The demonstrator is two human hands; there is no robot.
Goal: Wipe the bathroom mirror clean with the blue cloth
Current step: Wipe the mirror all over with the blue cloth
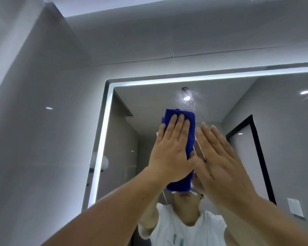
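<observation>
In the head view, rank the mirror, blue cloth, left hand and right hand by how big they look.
1. mirror
2. right hand and left hand: alike; the right looks slightly larger, probably from nearness to the camera
3. blue cloth, partly hidden under the left hand

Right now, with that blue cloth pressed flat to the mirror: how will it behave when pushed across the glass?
The blue cloth is probably soft and floppy: it lies folded under the left hand. It likely slides easily on the smooth mirror, but could bunch up, since only straight fingers pin it. It looks light.
</observation>
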